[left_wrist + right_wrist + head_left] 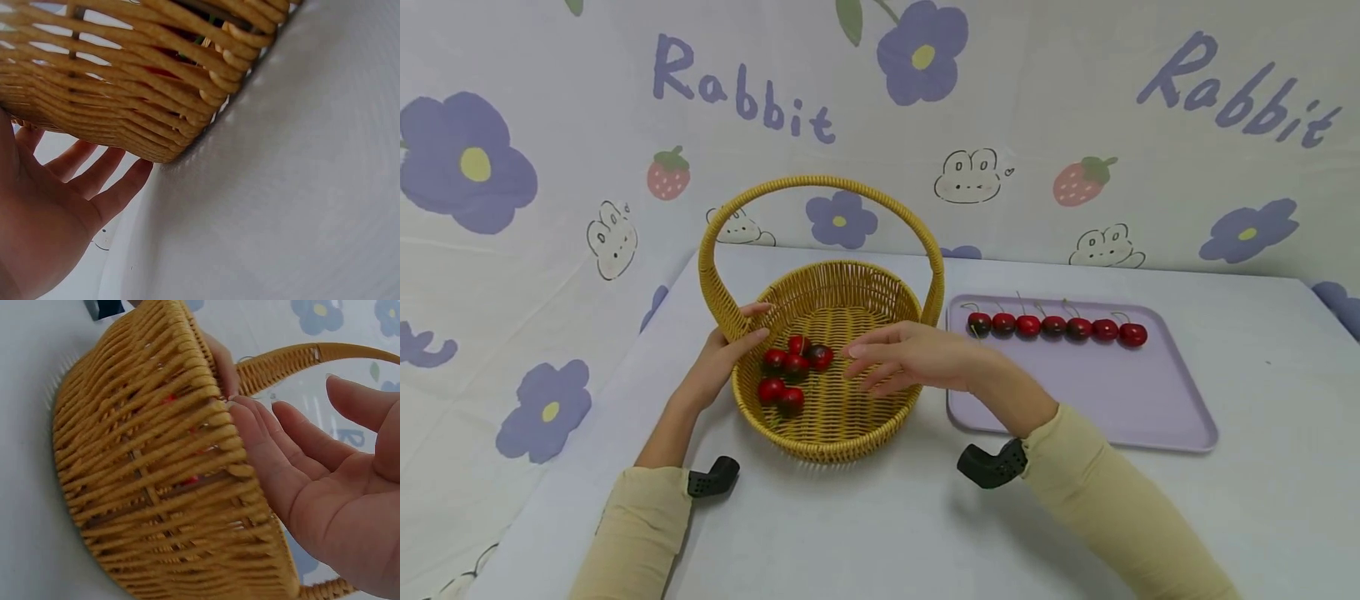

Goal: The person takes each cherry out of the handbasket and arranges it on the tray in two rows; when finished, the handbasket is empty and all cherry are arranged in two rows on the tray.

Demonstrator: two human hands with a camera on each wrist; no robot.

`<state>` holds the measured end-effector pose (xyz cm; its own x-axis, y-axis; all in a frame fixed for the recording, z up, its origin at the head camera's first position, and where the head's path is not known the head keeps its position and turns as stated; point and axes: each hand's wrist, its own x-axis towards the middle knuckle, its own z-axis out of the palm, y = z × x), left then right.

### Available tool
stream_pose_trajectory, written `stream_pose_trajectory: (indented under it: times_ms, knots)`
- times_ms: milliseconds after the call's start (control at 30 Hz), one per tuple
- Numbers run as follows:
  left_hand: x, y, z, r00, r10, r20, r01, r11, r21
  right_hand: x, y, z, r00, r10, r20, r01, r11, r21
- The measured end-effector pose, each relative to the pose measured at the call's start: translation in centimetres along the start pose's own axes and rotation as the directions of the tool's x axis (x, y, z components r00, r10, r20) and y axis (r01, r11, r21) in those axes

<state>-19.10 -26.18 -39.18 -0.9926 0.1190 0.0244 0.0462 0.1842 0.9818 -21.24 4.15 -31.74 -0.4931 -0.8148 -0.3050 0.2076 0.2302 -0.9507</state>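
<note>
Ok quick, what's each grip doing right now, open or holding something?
Left grip: holding the basket by its side.
Right grip: open over the basket, nothing visibly held.

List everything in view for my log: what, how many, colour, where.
Basket: one, yellow, left of centre
Tray: one, lilac, right of the basket
Cherries: thirteen, red to dark red, six in the basket, seven in a row on the tray
Table: one, white, under basket and tray
Cloth: one, white, printed, behind the table
Devices: two, black, at the wrists
Sleeves: two, beige, on the forearms
Left hand: one, holding the basket's left side
Right hand: one, over the basket
</note>
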Motion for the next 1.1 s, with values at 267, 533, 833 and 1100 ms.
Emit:
stream_pose_trajectory:
  times_ms: [267, 533, 833, 1100]
  knots:
    - [0.0, 0.0, 0.0, 1.000, -0.002, 0.000, 0.002, 1.000, 0.000, 2.8, 0.6, 1.8, 0.997, 0.072, 0.025, -0.070, 0.994, -0.079]
    - [0.0, 0.0, -0.1, 1.000, 0.001, -0.007, -0.001, 1.000, -0.003, 4.8, 0.7, 3.3, 0.994, 0.106, -0.020, -0.108, 0.975, -0.194]
    - [0.1, 0.0, -0.1, 1.000, 0.003, 0.000, -0.003, 1.000, 0.000, 7.0, 1.1, 4.6, 0.989, 0.135, -0.056, -0.143, 0.970, -0.194]
    - [0.1, 0.0, -0.1, 1.000, 0.002, -0.004, -0.002, 1.000, 0.015, 7.4, 1.5, 5.4, 0.991, 0.133, -0.033, -0.136, 0.932, -0.337]
